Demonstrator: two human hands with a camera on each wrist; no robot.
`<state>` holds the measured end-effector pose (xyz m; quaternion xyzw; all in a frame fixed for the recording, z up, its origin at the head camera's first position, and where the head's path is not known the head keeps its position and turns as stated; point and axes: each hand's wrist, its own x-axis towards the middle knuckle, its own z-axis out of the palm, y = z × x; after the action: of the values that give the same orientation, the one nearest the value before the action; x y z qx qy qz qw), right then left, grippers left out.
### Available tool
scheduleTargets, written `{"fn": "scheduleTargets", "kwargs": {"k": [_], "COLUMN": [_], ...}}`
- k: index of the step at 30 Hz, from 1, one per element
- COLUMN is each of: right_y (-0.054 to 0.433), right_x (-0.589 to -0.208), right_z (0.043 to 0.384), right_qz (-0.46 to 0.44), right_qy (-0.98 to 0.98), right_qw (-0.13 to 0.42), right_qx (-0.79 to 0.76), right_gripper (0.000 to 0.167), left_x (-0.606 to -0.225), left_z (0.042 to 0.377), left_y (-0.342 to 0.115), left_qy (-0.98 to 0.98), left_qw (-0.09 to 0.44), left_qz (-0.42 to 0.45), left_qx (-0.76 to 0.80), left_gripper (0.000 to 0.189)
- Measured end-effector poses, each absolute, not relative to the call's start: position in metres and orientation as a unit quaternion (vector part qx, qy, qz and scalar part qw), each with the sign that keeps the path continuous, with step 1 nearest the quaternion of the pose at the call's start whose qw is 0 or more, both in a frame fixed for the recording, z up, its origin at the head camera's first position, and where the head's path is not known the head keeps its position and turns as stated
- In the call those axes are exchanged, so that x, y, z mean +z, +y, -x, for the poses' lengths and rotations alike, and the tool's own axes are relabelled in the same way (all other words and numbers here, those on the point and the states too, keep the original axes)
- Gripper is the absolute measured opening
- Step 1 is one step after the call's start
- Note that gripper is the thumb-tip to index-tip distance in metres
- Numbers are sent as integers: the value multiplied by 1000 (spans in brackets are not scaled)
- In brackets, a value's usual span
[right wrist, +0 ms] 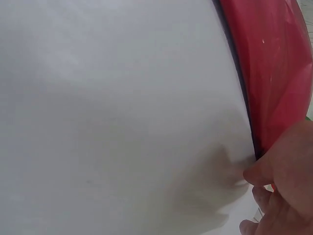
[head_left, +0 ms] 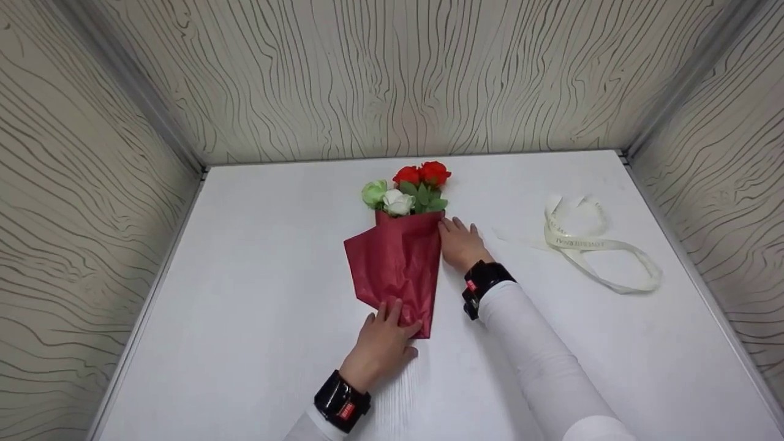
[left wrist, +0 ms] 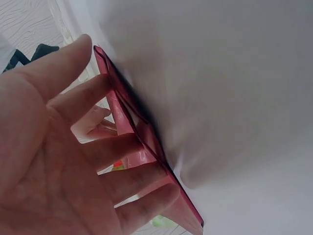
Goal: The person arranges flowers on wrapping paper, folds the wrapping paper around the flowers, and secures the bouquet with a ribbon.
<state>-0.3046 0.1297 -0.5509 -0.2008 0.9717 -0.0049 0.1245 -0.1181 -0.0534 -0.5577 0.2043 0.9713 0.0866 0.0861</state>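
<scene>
A bouquet wrapped in dark red paper [head_left: 398,257] lies on the white table, its blooms pointing away from me. Red roses [head_left: 433,174], a white rose [head_left: 398,202] and a pale green flower [head_left: 373,193] stick out above green leaves [head_left: 422,196]. My left hand [head_left: 381,349] rests its outstretched fingers on the narrow lower end of the wrap; the left wrist view shows folded paper layers [left wrist: 146,132] under them. Beside the wrap's upper right edge, my right hand [head_left: 462,244] touches the paper, its thumb [right wrist: 259,172] right at the edge in the right wrist view.
A loose cream ribbon [head_left: 588,244] with printed lettering lies in loops on the right of the table [head_left: 257,294]. Wood-grain patterned panels [head_left: 392,73] stand behind the table and along both sides. Black bands are strapped on both wrists, over white sleeves [head_left: 545,361].
</scene>
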Motion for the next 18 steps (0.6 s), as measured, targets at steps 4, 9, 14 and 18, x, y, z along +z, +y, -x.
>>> {"fn": "scheduleTargets", "kwargs": {"k": [4, 9, 14, 18], "right_y": [128, 131, 131, 131], "right_x": [-553, -559, -563, -563], "right_z": [305, 296, 273, 247], "right_qz": [201, 212, 249, 281], "right_qy": [971, 972, 965, 958], "right_qw": [126, 104, 69, 46], "right_qx": [5, 15, 36, 44], "right_gripper": [44, 43, 41, 39], "left_x": [-557, -557, -557, -557], "left_z": [118, 119, 118, 118], "left_y": [-54, -53, -53, -52], "left_qy": [972, 972, 973, 973], "left_qw": [73, 64, 69, 72], "left_qz": [-213, -219, -215, -212], "left_qx": [71, 54, 48, 49], "left_gripper": [49, 50, 50, 51]}}
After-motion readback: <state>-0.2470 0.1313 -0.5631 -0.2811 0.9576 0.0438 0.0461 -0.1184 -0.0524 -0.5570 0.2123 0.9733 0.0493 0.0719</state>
